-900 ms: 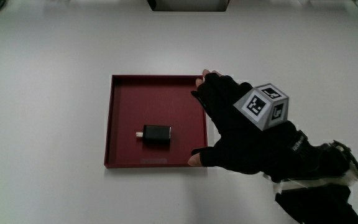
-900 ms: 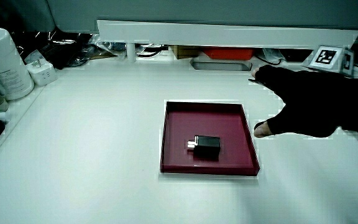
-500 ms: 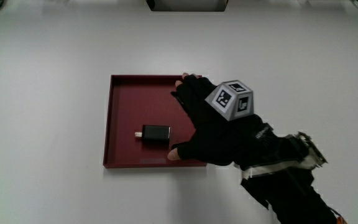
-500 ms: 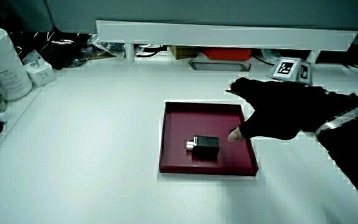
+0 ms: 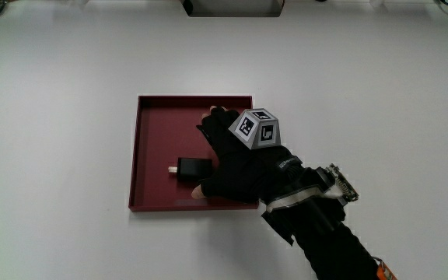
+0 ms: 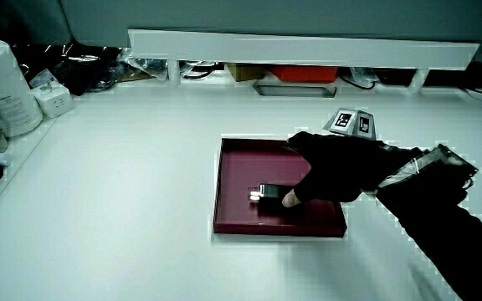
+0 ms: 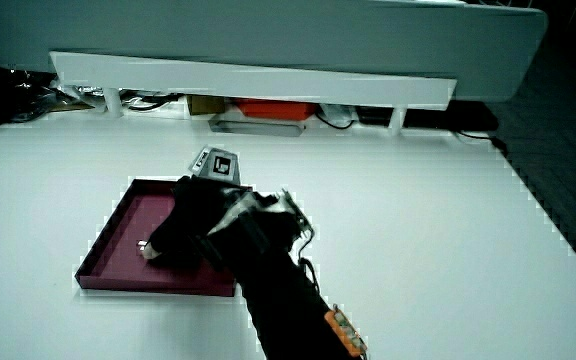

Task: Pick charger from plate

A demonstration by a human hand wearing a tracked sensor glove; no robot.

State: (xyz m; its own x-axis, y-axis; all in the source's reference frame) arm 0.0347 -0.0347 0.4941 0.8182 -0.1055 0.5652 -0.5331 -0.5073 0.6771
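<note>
We are mid-reach: our hands [image 5: 236,159] hover spread over the red plate [image 5: 152,117], thumb just beside the charger [image 5: 194,168] lying inside it. Next we must pinch its sides, then lift.

Dark red plate [image 5: 154,132]; black charger [image 5: 191,168]; black glove on hand [image 5: 236,159]; black-and-white patterned cube [image 5: 257,127]; white table [image 5: 61,93].

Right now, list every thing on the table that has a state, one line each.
charger: lying flat in the plate, not lifted.
plate: flat on the table, holding only the charger.
hand: over the plate beside the charger, fingers spread, holding nothing.
</note>
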